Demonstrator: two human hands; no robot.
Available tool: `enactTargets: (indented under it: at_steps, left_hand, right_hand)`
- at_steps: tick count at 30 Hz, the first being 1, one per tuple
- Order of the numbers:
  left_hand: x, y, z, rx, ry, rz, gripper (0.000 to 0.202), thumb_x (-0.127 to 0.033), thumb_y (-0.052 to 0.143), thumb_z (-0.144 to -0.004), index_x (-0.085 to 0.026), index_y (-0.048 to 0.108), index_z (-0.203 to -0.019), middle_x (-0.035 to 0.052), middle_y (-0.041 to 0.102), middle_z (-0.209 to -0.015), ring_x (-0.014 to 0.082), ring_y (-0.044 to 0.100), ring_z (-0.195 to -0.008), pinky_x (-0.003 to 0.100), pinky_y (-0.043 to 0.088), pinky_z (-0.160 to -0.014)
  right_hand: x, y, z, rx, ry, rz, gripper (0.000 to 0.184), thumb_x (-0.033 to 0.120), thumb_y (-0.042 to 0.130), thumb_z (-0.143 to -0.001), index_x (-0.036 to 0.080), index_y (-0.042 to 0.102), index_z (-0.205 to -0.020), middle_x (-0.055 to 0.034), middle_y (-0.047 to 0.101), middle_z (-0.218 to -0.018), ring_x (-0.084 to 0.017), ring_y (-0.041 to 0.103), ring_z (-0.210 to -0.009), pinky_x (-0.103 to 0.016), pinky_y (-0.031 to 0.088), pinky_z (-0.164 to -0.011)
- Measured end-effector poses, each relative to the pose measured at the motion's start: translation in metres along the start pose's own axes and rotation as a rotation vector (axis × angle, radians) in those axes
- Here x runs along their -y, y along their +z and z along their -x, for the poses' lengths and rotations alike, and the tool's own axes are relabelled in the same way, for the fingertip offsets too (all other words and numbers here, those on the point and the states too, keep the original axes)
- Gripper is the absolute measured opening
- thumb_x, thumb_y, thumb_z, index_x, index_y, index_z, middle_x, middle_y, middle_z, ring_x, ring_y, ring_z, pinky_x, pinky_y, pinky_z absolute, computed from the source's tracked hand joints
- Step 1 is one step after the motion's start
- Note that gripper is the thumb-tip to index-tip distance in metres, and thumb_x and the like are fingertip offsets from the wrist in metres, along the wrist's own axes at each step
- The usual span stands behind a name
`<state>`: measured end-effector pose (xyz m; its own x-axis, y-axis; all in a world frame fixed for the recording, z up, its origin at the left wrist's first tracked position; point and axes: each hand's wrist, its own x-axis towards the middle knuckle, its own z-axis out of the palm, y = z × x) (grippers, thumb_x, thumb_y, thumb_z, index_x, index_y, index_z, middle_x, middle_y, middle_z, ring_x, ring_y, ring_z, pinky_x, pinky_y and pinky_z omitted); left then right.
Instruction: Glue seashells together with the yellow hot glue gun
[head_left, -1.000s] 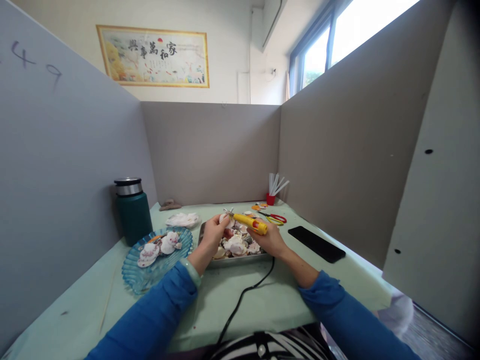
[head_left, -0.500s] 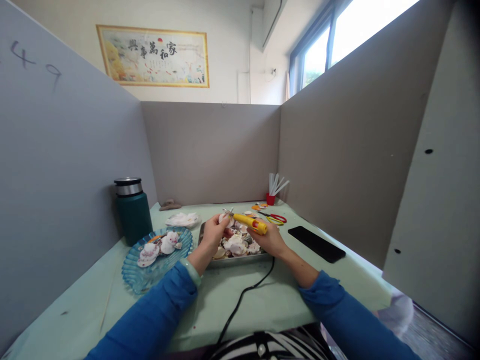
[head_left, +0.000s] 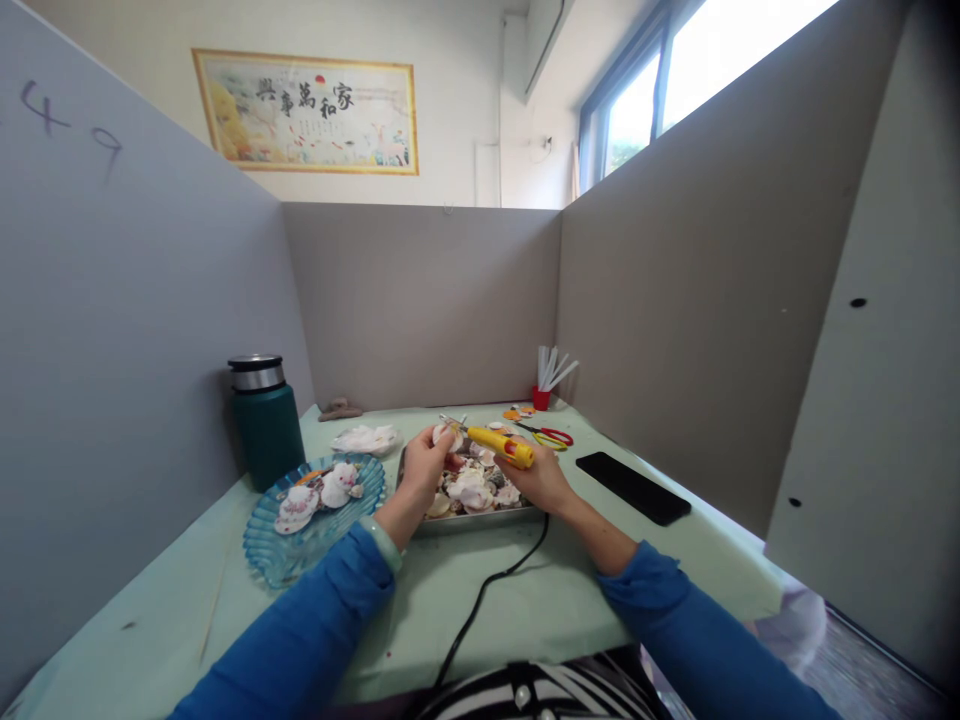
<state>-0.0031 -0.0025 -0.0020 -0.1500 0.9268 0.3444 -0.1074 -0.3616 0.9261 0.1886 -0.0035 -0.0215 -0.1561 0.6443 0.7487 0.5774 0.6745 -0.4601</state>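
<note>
My left hand (head_left: 424, 470) is closed on a pale seashell (head_left: 444, 434), held above a metal tray (head_left: 480, 517) full of several shells. My right hand (head_left: 541, 479) grips a yellow corded tool (head_left: 501, 445) with a red band, its metal tip touching the shell. The tool's black cord (head_left: 480, 605) runs down towards me over the table. Both arms wear blue sleeves.
A blue glass plate (head_left: 264, 548) with several shells lies left of the tray, a dark green flask (head_left: 265, 421) behind it. Red-handled scissors (head_left: 551, 437), a red cup of white sticks (head_left: 543, 393) and a black phone (head_left: 633, 487) lie to the right. Grey partitions enclose the table.
My left hand has lifted the shell slightly and the tool's tip has stayed against it. Nothing else has moved.
</note>
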Motion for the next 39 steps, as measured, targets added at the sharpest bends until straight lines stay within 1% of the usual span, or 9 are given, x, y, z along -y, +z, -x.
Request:
enactTargets:
  at_steps: [5, 10, 18, 26, 32, 39]
  left_hand:
    - [-0.0018, 0.0012, 0.001, 0.016, -0.024, 0.014, 0.032, -0.041, 0.072, -0.063, -0.015, 0.059, -0.078, -0.0041, 0.056, -0.054, 0.0106, 0.055, -0.043, 0.021, 0.044, -0.045]
    - [-0.0045, 0.0023, 0.0023, 0.013, -0.019, -0.004, 0.031, -0.04, 0.072, -0.063, -0.016, 0.057, -0.075, -0.0048, 0.053, -0.051, 0.0111, 0.055, -0.043, 0.021, 0.044, -0.044]
    - [-0.0031, 0.0011, 0.0021, 0.025, -0.019, 0.004, 0.033, -0.042, 0.071, -0.064, -0.015, 0.059, -0.079, -0.0027, 0.056, -0.049, 0.0124, 0.055, -0.043, 0.022, 0.045, -0.046]
    - [-0.0008, 0.0001, 0.0007, 0.041, -0.047, -0.009, 0.032, -0.042, 0.071, -0.065, -0.014, 0.06, -0.078, -0.0007, 0.058, -0.047, 0.0122, 0.055, -0.043, 0.021, 0.044, -0.047]
    - [-0.0017, 0.0013, 0.0009, 0.044, -0.052, 0.013, 0.038, -0.045, 0.074, -0.062, -0.014, 0.06, -0.077, -0.0014, 0.058, -0.048, 0.0118, 0.055, -0.043, 0.021, 0.044, -0.046]
    - [-0.0045, 0.0035, 0.0042, 0.079, -0.064, 0.019, 0.037, -0.044, 0.076, -0.061, -0.016, 0.056, -0.073, -0.0027, 0.056, -0.048, 0.0115, 0.055, -0.042, 0.021, 0.044, -0.044]
  right_hand:
    - [-0.0008, 0.0008, 0.0001, -0.032, -0.001, -0.001, 0.019, 0.036, 0.056, -0.08, 0.019, 0.061, -0.076, -0.0005, 0.061, -0.064, -0.015, 0.052, -0.056, -0.024, 0.04, -0.054]
    - [-0.0003, 0.0003, -0.0003, -0.032, -0.002, 0.003, 0.019, 0.037, 0.056, -0.08, 0.019, 0.06, -0.076, -0.0004, 0.061, -0.064, -0.015, 0.051, -0.055, -0.024, 0.04, -0.054]
    - [-0.001, 0.0008, -0.0004, -0.026, 0.009, -0.008, 0.02, 0.038, 0.056, -0.08, 0.019, 0.061, -0.078, -0.0008, 0.062, -0.066, -0.015, 0.053, -0.056, -0.024, 0.041, -0.055]
    - [-0.0009, 0.0011, -0.0004, -0.044, 0.013, -0.015, 0.019, 0.037, 0.056, -0.08, 0.019, 0.062, -0.079, -0.0004, 0.062, -0.066, -0.015, 0.053, -0.057, -0.024, 0.041, -0.055]
    - [0.0001, 0.001, -0.0007, -0.046, 0.006, -0.017, 0.019, 0.038, 0.056, -0.08, 0.019, 0.061, -0.078, -0.0004, 0.061, -0.065, -0.015, 0.052, -0.056, -0.024, 0.041, -0.054]
    - [0.001, 0.0001, -0.0009, -0.039, 0.006, -0.021, 0.019, 0.037, 0.056, -0.08, 0.019, 0.061, -0.077, -0.0009, 0.062, -0.066, -0.015, 0.053, -0.057, -0.024, 0.041, -0.055]
